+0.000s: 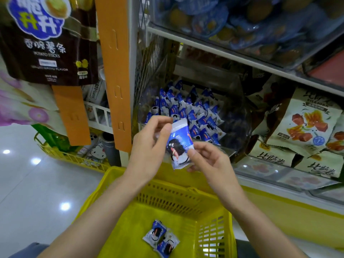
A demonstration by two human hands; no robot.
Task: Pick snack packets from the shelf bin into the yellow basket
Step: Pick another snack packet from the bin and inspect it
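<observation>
A: What hung at the far left?

B: A dark potato sticks bag [48,40] hung at the top left, beside an orange hanging strip [115,71]. Low behind them sat a second yellow basket [74,159] on the floor.

A: And the hands?

B: Both were raised above the yellow basket [186,207], just in front of the shelf bin [238,116]. The left hand [150,146] pinched the upper white edge of a blue-and-white snack packet [179,144] between thumb and fingers. The right hand [210,161] gripped the same packet at its lower right side, thumb on the front. So the held packet was between the two hands, upright and slightly tilted, over the basket's far rim.

A: Was anything in the basket?

B: Packets in the basket [161,238], the same blue-and-white kind, lay together on its floor; I could not tell exactly how many.

A: And the bin?

B: The piled packets [188,108] filled the bin behind the hands. To the right lay cream snack bags [305,125] with orange pictures, on the neighbouring shelf.
</observation>
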